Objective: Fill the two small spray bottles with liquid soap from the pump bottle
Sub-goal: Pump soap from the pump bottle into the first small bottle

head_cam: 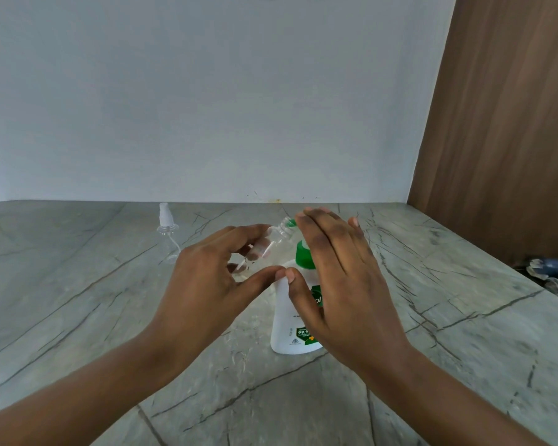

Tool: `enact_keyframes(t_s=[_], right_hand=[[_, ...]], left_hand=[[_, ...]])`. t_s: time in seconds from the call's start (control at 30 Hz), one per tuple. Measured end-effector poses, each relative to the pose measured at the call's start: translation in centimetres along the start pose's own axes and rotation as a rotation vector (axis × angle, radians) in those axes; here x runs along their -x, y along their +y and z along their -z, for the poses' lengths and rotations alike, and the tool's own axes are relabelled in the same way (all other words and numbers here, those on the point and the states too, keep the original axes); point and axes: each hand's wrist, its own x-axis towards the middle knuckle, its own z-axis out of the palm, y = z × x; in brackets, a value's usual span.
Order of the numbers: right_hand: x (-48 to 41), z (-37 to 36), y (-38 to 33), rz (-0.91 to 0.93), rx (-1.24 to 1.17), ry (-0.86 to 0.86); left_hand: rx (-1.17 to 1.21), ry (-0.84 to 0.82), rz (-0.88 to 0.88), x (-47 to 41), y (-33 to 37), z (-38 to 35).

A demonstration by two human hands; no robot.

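Holding one uncapped spray bottle (264, 244) in left hand (207, 278), right hand (342, 278) flat on one pump bottle (290, 320), second spray bottle (167, 233) apart

A grey veined stone counter (110, 317) runs back to a pale plaster wall (207, 91), with a brown wood-grain panel (503, 123) standing at its right rear corner. A white plastic pump bottle with a green pump top (287, 323) stands upright near the counter's middle. The right hand (342, 278) lies flat over its pump top and front. Just left of it, the left hand (203, 281) holds a small clear uncapped spray bottle (271, 243), tilted with its open neck up and right, touching the pump's spout. Well to the left and farther back, a second small clear spray bottle with a white sprayer cap (166, 233) stands upright on the counter. Crumpled grey material (554, 275) lies beyond the counter's right edge.
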Motion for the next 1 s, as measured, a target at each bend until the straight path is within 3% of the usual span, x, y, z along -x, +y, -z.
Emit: enact_keyframes(t_s=[1.0], right_hand=[[0.3,0.0,0.0,-0.015,-0.032,-0.009]], left_hand=[[-0.052,0.003,-0.038,0.1,-0.2,-0.1]])
